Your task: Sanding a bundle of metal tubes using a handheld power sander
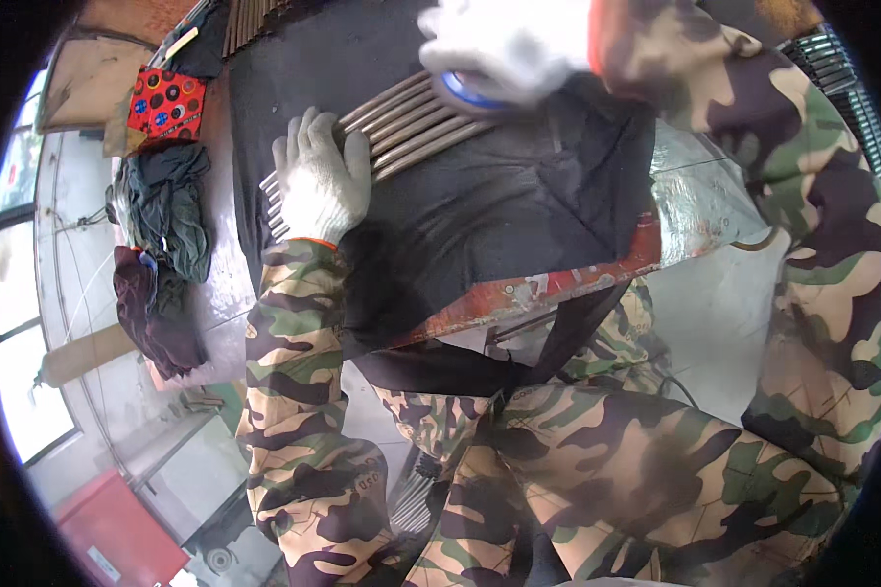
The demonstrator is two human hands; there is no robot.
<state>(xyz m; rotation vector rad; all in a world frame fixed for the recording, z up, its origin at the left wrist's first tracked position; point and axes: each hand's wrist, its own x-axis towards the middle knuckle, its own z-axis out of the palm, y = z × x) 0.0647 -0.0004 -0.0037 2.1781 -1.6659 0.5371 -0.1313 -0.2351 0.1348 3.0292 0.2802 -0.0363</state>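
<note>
Metal rods (409, 128) lie side by side on a black cloth (440, 225) over a table (548, 285). The gloved left hand (320, 178) rests flat across them, thumb spread; the blurred right hand (504, 47) covers a blue-edged disc (472, 92) at their right end, its grip impossible to tell.

A white knitted left glove (323, 176) is showing left of upper centre, its ribbed cuff (308, 223) ending in an orange edge (313, 242). The white right glove (504, 44) is blurring at the top beside an orange-red band (594, 37). The left sleeve (299, 328) and right sleeve (754, 108) are carrying tan, green and dark brown camouflage, and matching trousers (597, 460) are showing at the bottom.
</note>
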